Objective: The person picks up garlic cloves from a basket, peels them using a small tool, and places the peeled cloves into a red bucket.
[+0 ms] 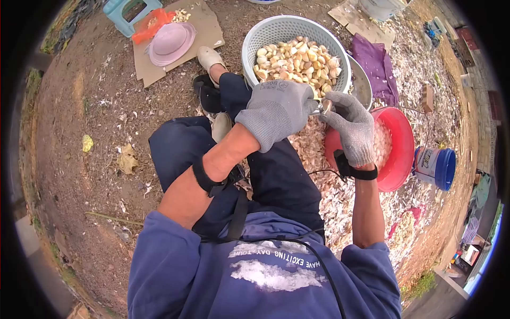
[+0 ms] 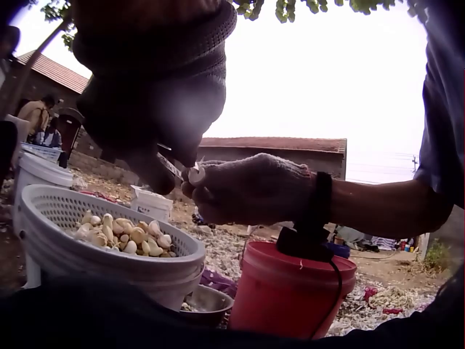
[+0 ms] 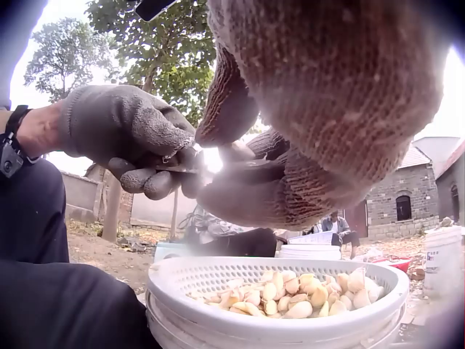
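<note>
Both hands wear grey gloves and meet over the near rim of a grey strainer basket (image 1: pixel 248 61) holding peeled and unpeeled garlic cloves (image 1: pixel 297 61). The left hand (image 1: pixel 279 111) curls its fingers round a small knife, whose thin blade (image 2: pixel 171 166) shows in the left wrist view. Between thumb and fingers the right hand (image 1: pixel 350 125) pinches a garlic clove (image 1: pixel 327 107), pale in the left wrist view, close to the blade. In the right wrist view the left hand (image 3: pixel 123 127) faces the right hand (image 3: pixel 327 94); the knife's handle is hidden in the glove.
Right of the legs stands a red bucket (image 1: pixel 399 154) with cloves inside, beside a blue-and-white bucket (image 1: pixel 435 165). A metal bowl (image 1: pixel 362 85) and purple sack (image 1: pixel 376 69) lie beyond. Cardboard (image 1: pixel 207 32) carries a pink basin (image 1: pixel 171 42). Garlic skins cover the ground.
</note>
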